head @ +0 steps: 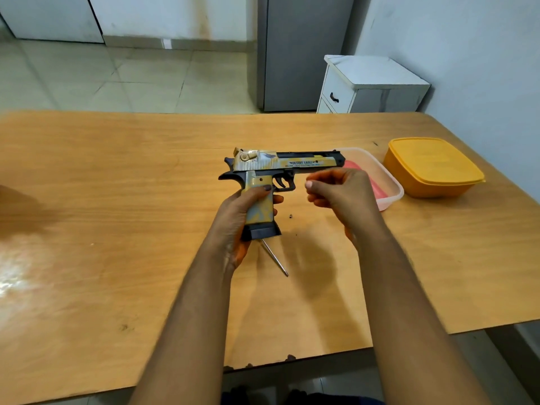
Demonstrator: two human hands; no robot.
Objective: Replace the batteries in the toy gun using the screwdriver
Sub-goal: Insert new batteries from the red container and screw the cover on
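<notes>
Landmark: the toy gun (274,168), which you hold upright above the middle of the wooden counter (117,200), barrel pointing right.
Your left hand (236,217): wrapped round the toy gun's grip from the left, thumb across the yellow grip panel, fingers curling out on the far side. The dark base of the magazine sticks out below your palm.
Toy gun markings: the slide is gold and pale with a dark frame and trigger guard. On the slide's side you can read "DESERT EAGLE" in dark letters; a smaller line of print runs under it, too fine to read.
Screwdriver (274,257): lying on the counter just below the toy gun's grip, its thin metal shaft slanting down to the right; the handle end is hidden behind your left hand and the grip.
Small dark specks (290,216): on the counter just right of the grip, perhaps screws, too small to tell.
Your right hand (339,191): raised just right of the trigger guard, not touching the toy gun, fingertips drawn together against the thumb; whether they pinch anything cannot be told.
Clear tub (393,188): behind your right hand, right of the muzzle, something red inside.
Yellow lidded box (432,168): farther right, near the counter's edge.
</notes>
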